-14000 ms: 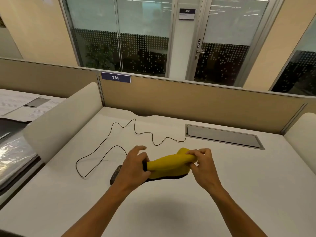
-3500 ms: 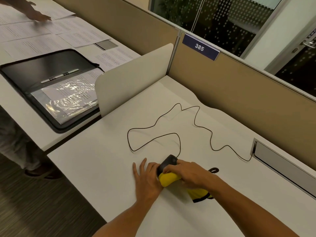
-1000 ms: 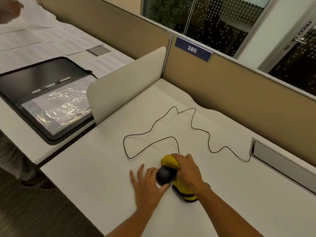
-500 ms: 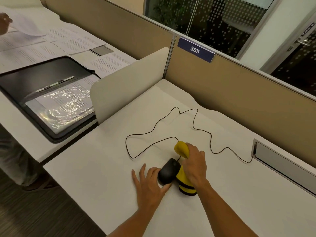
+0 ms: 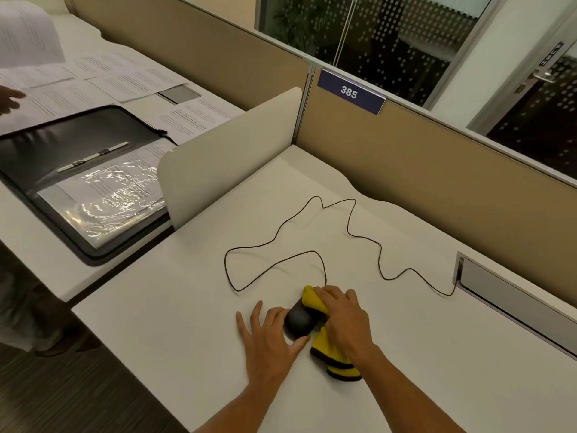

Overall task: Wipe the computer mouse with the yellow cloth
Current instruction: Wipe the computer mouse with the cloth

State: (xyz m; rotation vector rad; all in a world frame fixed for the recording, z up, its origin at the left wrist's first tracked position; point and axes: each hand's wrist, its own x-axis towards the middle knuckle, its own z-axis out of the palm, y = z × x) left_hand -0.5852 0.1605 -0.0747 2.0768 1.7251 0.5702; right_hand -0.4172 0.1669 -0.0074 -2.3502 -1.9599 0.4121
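A black computer mouse (image 5: 300,319) lies on the white desk (image 5: 175,314), its rear half showing. My right hand (image 5: 345,320) presses the yellow cloth (image 5: 335,357) over the mouse's front and right side; the cloth's dark-striped end trails toward me on the desk. My left hand (image 5: 268,335) lies flat on the desk against the mouse's left side, fingers spread, thumb at the mouse's near edge. The thin black mouse cable (image 5: 349,226) loops across the desk behind them.
A cable hatch (image 5: 512,295) sits in the desk at the right, where the cable ends. A tan partition (image 5: 437,170) and a white side divider (image 5: 224,151) border the desk. On the desk to the left lie an open black folder (image 5: 81,182) and papers, with another person's hand (image 5: 9,98).
My right hand has pulled the yellow cloth back from beyond the mouse onto its front. The left hand has stayed beside the mouse. The view has shifted slightly.
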